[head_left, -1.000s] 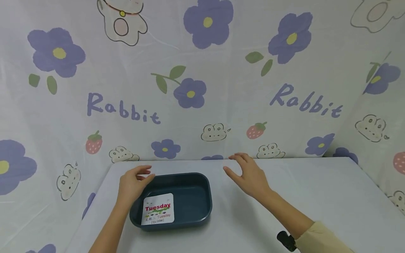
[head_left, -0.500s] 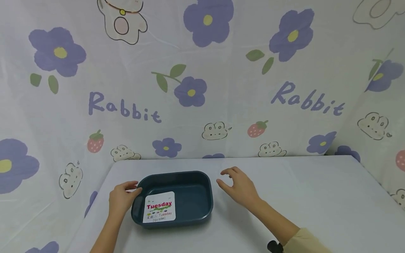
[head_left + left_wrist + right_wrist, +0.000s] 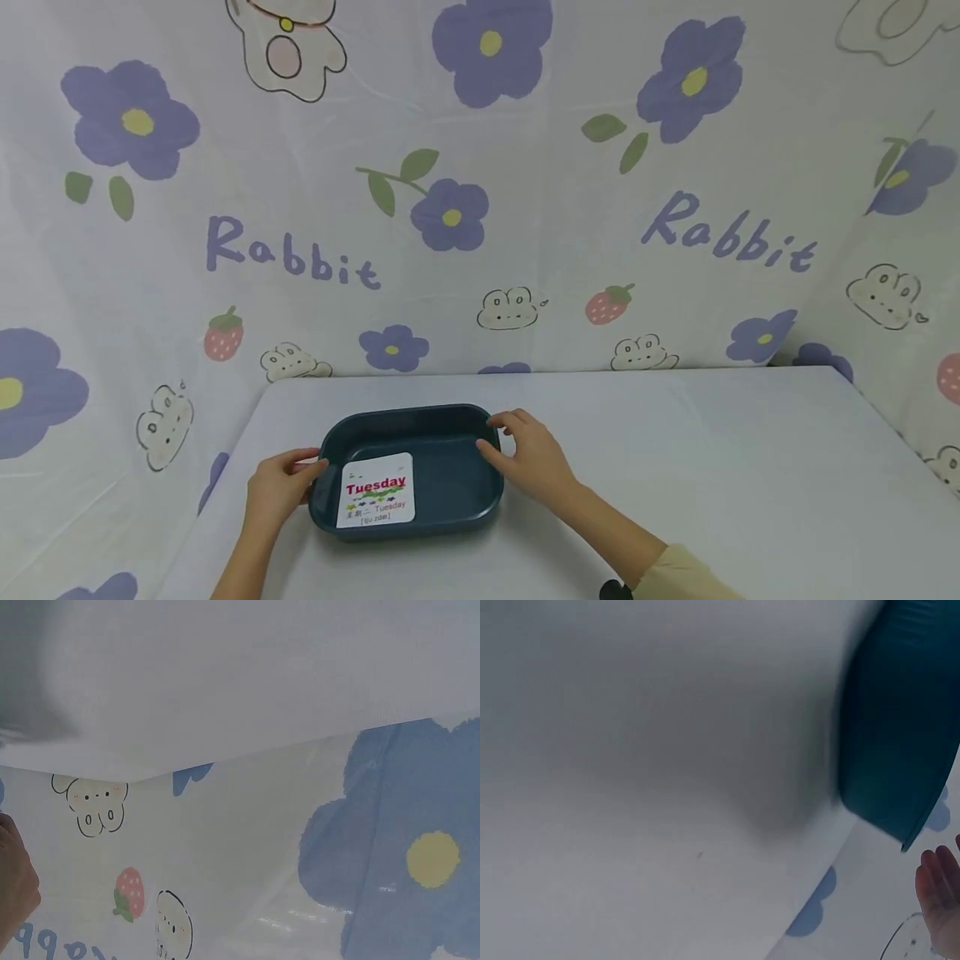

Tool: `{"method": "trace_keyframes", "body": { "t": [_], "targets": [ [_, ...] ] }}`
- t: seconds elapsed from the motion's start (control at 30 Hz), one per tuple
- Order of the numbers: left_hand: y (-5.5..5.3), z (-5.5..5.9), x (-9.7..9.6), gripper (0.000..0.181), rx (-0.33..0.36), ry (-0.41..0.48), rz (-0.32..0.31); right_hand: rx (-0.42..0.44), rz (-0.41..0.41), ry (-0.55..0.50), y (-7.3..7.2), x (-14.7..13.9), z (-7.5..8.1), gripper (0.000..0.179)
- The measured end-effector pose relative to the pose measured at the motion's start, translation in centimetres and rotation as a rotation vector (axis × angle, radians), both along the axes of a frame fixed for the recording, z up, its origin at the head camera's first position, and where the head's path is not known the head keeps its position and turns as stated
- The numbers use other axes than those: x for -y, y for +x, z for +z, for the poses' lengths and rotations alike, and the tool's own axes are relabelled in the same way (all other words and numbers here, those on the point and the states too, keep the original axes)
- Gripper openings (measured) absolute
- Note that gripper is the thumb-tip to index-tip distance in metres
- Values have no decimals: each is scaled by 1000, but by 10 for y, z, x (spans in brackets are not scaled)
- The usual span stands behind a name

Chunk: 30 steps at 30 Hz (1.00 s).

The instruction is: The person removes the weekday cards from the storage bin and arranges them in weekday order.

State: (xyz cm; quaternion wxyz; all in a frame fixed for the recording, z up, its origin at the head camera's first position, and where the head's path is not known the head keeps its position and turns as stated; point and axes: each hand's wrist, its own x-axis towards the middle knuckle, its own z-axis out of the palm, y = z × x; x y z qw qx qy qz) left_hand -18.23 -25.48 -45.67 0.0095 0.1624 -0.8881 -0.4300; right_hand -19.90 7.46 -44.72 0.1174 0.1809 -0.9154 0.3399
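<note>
A dark teal rectangular plastic bin (image 3: 457, 475) with rounded corners stands on the white table. Inside it, at the left, lies a white card (image 3: 377, 492) printed "Tuesday". My left hand (image 3: 279, 487) holds the bin's left rim, with the thumb over the edge and the fingers on the outer side. At the right rim is my right hand (image 3: 531, 458), its thumb and fingers spread apart and overlapping the edge in the head view. The right wrist view shows the bin's outer wall (image 3: 900, 727) with my right fingers extended near its rim.
The white tabletop (image 3: 712, 467) stretches off to the right of the bin. Behind it hangs a white cloth (image 3: 525, 167) printed with flowers and rabbits. A small black object (image 3: 615, 591) shows by the right sleeve (image 3: 678, 575).
My left hand has moved down and left from above the bin's left end to its left rim. My right hand has come down and left to the right rim. The card stays put.
</note>
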Motion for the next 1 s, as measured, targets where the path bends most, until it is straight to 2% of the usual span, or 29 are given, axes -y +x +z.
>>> {"method": "trace_keyframes", "body": {
  "t": [0.13, 0.33, 0.67, 0.87, 1.0],
  "targets": [
    [-2, -1, 4, 42, 31, 80, 12, -9, 74, 44, -1, 17, 2, 37],
    [-6, -2, 6, 46, 47, 143, 23, 113, 163, 205, -4, 51, 7, 57],
    [-6, -4, 5, 46, 65, 150, 38, 199, 227, 429, -8, 102, 7, 71],
    [-3, -6, 6, 46, 68, 141, 43, 253, 249, 629, -10, 126, -1, 84],
    [0, -6, 8, 49, 79, 139, 46, 249, 252, 696, -11, 135, -6, 92]
  ]
}}
